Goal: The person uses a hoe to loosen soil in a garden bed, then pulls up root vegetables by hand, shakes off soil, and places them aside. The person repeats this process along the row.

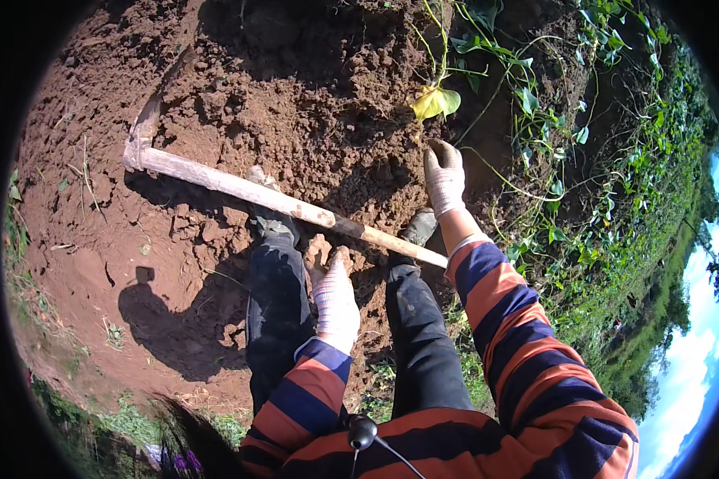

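My right hand [445, 178], in a pale knitted glove with soil-stained fingers, reaches over the dug earth just below a yellowing leaf [436, 103] on a vine. Its thumb and fingers are apart, and nothing shows between them. My left hand [337, 296], gloved the same way, hangs between my legs below the hoe handle. Brown soil coats its fingertips, so I cannot tell whether a clod is in them. A hoe lies across in front of my shins, its wooden handle [233, 184] slanting down to the right. The soil-covered hoe blade [147, 123] points up at the left.
Loose reddish-brown soil [245, 114] with clods spreads ahead of me. Leafy green vines [551, 138] trail along the right. My shoes [420, 226] stand in the soil close to the hoe handle. A dark earphone [362, 431] dangles at my chest.
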Motion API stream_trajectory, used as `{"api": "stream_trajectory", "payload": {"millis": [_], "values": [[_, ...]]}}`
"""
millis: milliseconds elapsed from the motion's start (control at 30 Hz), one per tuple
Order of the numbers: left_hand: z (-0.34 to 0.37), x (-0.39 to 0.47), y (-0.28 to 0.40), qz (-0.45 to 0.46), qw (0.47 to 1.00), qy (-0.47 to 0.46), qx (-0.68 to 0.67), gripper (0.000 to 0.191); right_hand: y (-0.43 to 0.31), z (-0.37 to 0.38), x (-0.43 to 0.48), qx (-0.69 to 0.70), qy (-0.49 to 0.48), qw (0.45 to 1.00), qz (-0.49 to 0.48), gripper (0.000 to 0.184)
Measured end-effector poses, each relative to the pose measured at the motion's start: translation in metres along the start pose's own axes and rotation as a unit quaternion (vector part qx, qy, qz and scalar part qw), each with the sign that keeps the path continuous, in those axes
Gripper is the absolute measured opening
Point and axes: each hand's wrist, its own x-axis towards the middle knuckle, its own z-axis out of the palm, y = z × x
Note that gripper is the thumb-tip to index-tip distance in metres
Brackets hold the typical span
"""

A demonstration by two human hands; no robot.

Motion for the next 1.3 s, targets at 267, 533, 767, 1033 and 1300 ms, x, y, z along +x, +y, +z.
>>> {"api": "stream_trajectory", "payload": {"millis": [267,533,767,1033,1300], "values": [[0.006,-0.006,-0.004,-0.010,1.000,0.001,-0.010,0.047,-0.059,0.106,-0.095,-0.250,-0.280,0.927,-0.014,0.070],[0.012,-0.011,-0.011,-0.003,1.000,-0.004,-0.009,0.042,0.048,0.007,-0.046,-0.100,-0.222,0.970,-0.005,0.039],[0.002,0.005,-0.029,-0.039,0.997,-0.015,-0.061,0.037,-0.035,0.053,0.091,0.276,-0.145,0.931,0.191,0.073],[0.012,-0.002,-0.026,-0.003,1.000,-0.013,-0.025,0.032,-0.118,0.106,-0.006,-0.286,-0.150,0.944,-0.074,0.061],[0.002,0.011,-0.049,0.027,0.999,-0.020,0.002,0.041,-0.007,0.023,0.069,0.120,-0.257,0.939,-0.195,0.046]]}}
